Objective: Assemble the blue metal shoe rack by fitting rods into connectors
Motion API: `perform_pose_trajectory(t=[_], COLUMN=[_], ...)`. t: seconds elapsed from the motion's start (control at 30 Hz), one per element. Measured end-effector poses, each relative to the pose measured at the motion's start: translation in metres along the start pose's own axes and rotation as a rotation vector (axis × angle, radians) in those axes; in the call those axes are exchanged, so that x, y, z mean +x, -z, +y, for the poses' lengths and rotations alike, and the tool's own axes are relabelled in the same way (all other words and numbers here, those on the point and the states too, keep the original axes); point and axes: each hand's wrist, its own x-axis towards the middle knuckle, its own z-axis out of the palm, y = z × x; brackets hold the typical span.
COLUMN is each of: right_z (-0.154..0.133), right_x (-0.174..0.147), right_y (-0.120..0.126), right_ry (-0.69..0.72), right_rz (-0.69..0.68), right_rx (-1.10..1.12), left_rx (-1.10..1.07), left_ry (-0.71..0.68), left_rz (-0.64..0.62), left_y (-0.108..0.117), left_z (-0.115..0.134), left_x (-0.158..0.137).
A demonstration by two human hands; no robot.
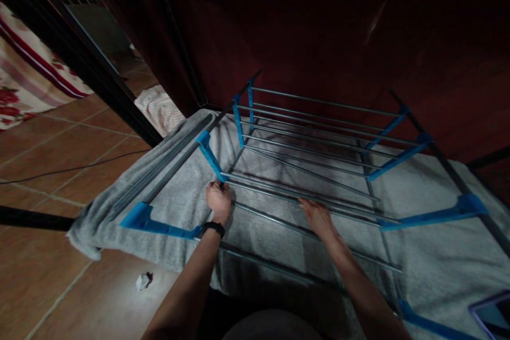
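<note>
The upper half of the frame is filled by a dark red panel [311, 32]. Below it, a grey blanket [430, 255] is spread across the centre and right. On the blanket, mid-frame, a rack [274, 189] of grey tubes, metal rods and blue connectors is supported. Loose tubes [162, 164] are laid side by side left of centre. The left hand [218, 199] is clamped on the rack, just below a blue connector [212, 158]. The right hand [317, 218] is placed at the front rods, right of centre; whether it is closed on one cannot be told. A black wristband [213, 228] is worn on the left wrist.
</note>
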Motion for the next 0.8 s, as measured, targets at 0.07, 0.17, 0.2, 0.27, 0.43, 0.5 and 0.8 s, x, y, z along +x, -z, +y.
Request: perform_pose_trajectory(t=[0.07,0.17,0.2,0.27,0.43,0.5,0.8], right_z=[0.0011,0.0024,0.0027,0.0031,0.0010,-0.0007,-0.0039], right_x=[0.0014,0.0028,0.0030,0.0026,-0.0014,-0.0026,0.0009], right_y=[0.0011,0.0023,0.0025,0.0024,0.0003,-0.0002,0.0011], right_ry=[0.004,0.009,0.010,0.010,-0.004,-0.014,0.001], right_rz=[-0.011,-0.025,-0.028,-0.029,-0.002,0.020,0.025], right_rx=[0.008,0.016,0.016,0.014,-0.002,-0.004,0.032], left_rx=[0.011,0.029,0.034,0.043,0.054,0.049,0.022], left_ry=[-0.006,-0.007,-0.005,0.000,0.007,0.004,0.014], left_rz=[0.008,0.022,0.024,0.025,0.037,0.044,0.066], left_y=[-0.0004,-0.0014,-0.0016,-0.0019,-0.0020,-0.0024,-0.0049], left_z=[-0.0004,-0.0005,-0.0003,0.0003,0.0014,0.0011,-0.0031], left_x=[-0.0009,-0.0018,-0.0019,-0.0022,-0.0041,-0.0049,-0.0020])
